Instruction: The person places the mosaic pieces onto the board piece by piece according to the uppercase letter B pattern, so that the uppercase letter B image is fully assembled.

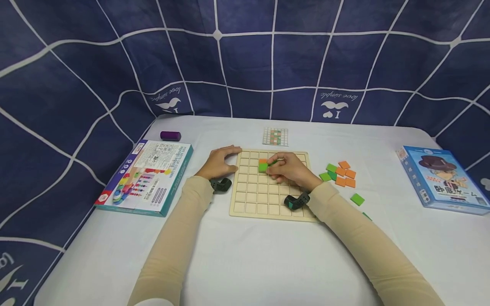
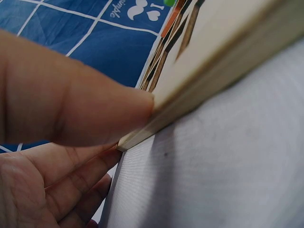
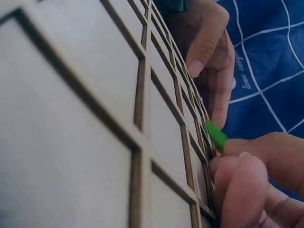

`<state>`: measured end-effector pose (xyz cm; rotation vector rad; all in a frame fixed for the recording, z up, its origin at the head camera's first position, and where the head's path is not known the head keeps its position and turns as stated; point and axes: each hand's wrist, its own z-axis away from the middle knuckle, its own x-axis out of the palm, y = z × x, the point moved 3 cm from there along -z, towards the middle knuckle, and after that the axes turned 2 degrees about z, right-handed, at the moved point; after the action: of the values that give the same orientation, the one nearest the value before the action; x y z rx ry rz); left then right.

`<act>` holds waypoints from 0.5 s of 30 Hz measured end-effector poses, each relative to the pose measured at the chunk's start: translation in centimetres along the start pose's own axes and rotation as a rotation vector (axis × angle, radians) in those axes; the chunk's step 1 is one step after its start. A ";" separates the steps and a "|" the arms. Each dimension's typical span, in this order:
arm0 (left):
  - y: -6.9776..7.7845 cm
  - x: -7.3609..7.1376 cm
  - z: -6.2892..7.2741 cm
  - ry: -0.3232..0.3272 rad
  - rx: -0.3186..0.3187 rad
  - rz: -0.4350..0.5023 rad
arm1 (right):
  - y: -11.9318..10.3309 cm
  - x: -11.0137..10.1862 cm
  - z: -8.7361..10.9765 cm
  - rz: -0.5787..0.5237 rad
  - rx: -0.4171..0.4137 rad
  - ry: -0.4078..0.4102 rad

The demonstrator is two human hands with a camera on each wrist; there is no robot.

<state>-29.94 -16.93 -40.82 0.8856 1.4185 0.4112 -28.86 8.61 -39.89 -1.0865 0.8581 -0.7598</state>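
A wooden grid board (image 1: pixel 250 197) lies on the white table. My right hand (image 1: pixel 289 169) is over its upper middle, thumb and fingers pinching a small square green tile (image 3: pixel 216 137). In the right wrist view that tile stands tilted at the fingertips, close over the grid. An orange tile (image 1: pixel 263 161) sits in the board just left of those fingers, and more green shows partly behind them. My left hand (image 1: pixel 220 162) rests at the board's upper left edge. Its thumb (image 2: pixel 109 111) touches the wooden rim in the left wrist view, the fingers extended along the corner.
A pattern card (image 1: pixel 275 137) lies behind the board. Several loose orange tiles (image 1: pixel 340 181) and green tiles (image 1: pixel 357 199) lie to the right. One boxed game (image 1: pixel 153 178) is at the left, below a dark purple cylinder (image 1: pixel 170 136); a blue box (image 1: pixel 445 178) is far right.
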 end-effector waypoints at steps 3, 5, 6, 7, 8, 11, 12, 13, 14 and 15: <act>0.0 0.0 0.0 0.000 0.006 -0.004 | 0.0 0.0 0.1 0.023 0.013 0.007; 0.0 0.0 -0.1 0.001 0.009 -0.011 | 0.0 0.0 0.1 0.052 0.012 0.007; 0.0 0.0 -0.1 0.000 0.010 -0.013 | 0.0 0.0 0.1 0.067 0.008 0.006; 0.0 0.0 -0.1 0.000 0.010 -0.015 | 0.0 0.0 0.1 0.082 0.004 0.006; 0.0 0.0 -0.1 0.000 0.010 -0.017 | 0.0 0.0 0.1 0.101 -0.004 0.003; -0.1 -0.1 -0.1 -0.001 0.011 -0.017 | -0.1 0.1 0.1 0.153 -0.024 0.000; -0.1 -0.1 -0.1 -0.002 0.011 -0.016 | -0.1 0.1 0.1 0.161 -0.026 0.001; -0.1 -0.1 -0.1 -0.002 0.013 -0.014 | -0.1 0.1 0.1 0.167 -0.027 0.003; -0.1 -0.1 -0.1 -0.001 0.015 -0.014 | -0.1 0.1 0.1 0.171 -0.026 0.005; -0.1 -0.1 -0.1 -0.001 0.017 -0.014 | -0.1 0.1 0.2 0.174 -0.025 0.008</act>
<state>-30.03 -17.01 -40.84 0.8892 1.4285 0.3886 -28.67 8.56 -39.80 -1.0164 0.9576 -0.6101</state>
